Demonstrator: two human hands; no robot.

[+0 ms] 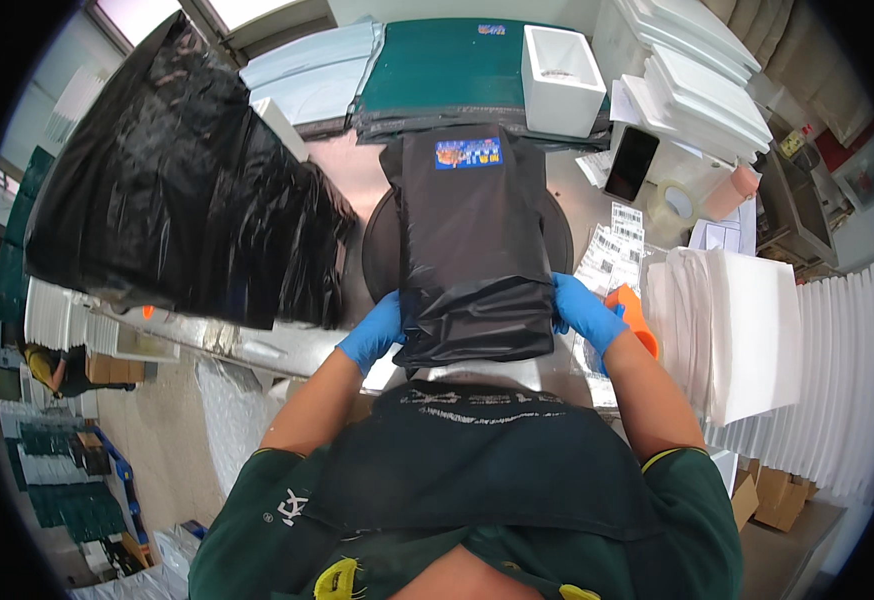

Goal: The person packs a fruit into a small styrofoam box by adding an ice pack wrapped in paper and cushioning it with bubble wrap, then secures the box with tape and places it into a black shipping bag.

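A box-shaped package wrapped in black plastic (472, 235) lies in front of me, with a small blue label on its far part. Its near end is folded and creased. A round dark disc (382, 240) shows beneath it on the metal table. My left hand (375, 332), in a blue glove, grips the package's near left side. On the near right side, my right hand (585, 308), also blue-gloved, holds the wrap with its fingers partly hidden behind the edge. An orange tape dispenser (633, 315) sits right beside my right wrist.
Large black plastic bags (187, 200) stand at the left. Green sheets (437, 65) and an open white foam box (563, 85) are at the back. On the right are a phone (632, 163), a clear tape roll (671, 210), printed labels (612, 245) and stacked white foam sheets (747, 330).
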